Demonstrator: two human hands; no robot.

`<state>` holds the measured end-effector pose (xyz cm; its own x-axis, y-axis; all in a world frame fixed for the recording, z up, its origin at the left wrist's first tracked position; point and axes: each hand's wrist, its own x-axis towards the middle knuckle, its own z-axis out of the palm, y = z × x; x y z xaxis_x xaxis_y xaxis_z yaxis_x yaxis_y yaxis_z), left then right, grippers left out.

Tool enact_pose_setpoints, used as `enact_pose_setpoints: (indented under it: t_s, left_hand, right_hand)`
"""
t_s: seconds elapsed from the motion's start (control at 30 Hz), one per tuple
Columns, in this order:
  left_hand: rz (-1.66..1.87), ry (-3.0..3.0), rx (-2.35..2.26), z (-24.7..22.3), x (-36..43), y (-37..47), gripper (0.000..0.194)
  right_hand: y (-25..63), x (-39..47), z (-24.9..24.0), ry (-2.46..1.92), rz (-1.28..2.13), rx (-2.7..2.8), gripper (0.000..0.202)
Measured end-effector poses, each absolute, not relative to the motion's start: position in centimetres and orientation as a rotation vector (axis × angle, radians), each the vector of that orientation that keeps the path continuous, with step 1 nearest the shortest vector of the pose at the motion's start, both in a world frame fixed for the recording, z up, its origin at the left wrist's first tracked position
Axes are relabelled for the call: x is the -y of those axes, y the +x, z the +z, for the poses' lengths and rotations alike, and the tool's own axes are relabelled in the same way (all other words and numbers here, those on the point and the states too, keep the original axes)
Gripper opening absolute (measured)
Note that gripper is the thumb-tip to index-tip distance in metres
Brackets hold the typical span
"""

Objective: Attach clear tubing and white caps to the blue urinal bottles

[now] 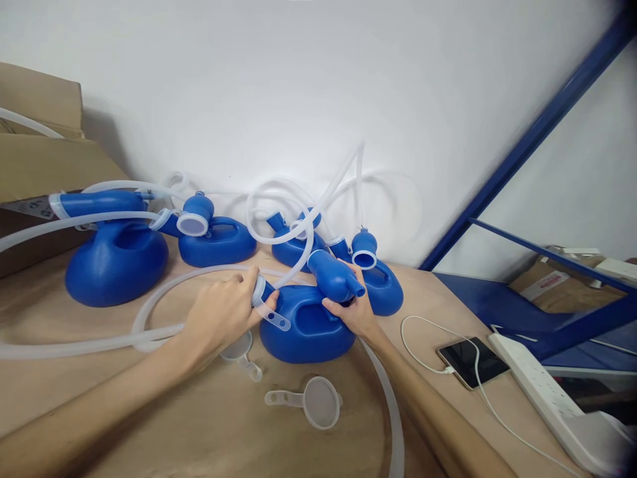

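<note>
A blue plastic urinal bottle (308, 348) with a loop handle stands on the table between my hands. My left hand (219, 305) is closed around its neck, gripping a translucent white cap (259, 291) whose strap hangs over the bottle's shoulder. Above the bottle's right side, my right hand (357, 311) grips a blue bulb-shaped funnel (333, 275), its narrow spout pointing right; some fingers are hidden behind it. Nearer to me lie two loose strapped caps: a round cap (321, 403) in front and another cap (237, 346) partly under my left forearm.
Several more blue bottles (117, 269) with funnels and clear hoses (279, 239) line the wall. A cardboard box (50, 159) is at left. To the right lie a phone (472, 362) on a white cable and a power strip (537, 392), beside a blue metal frame (537, 139).
</note>
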<state>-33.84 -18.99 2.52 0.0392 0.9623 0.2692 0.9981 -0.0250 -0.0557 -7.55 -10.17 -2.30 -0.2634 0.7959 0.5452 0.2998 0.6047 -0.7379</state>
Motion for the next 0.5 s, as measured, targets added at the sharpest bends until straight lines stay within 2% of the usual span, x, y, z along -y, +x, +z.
enact_pose_setpoints:
  t_s: [0.1, 0.27, 0.5]
  left_hand:
    - [-0.220, -2.088, 2.025, 2.7, 19.0, -33.7, 0.057]
    - [-0.343, -2.181, 2.031, 3.1, 18.6, -33.9, 0.045]
    - [-0.374, -2.193, 2.051, 3.7, 18.3, -33.7, 0.045]
  right_hand:
    - [-7.6, 10.3, -2.2, -0.901, 0.600, 1.844, 0.085]
    - [-7.6, 10.4, -2.2, -0.901, 0.596, 1.845, 0.083]
    - [-7.9, 10.4, -2.1, -0.906, 0.586, 1.820, 0.083]
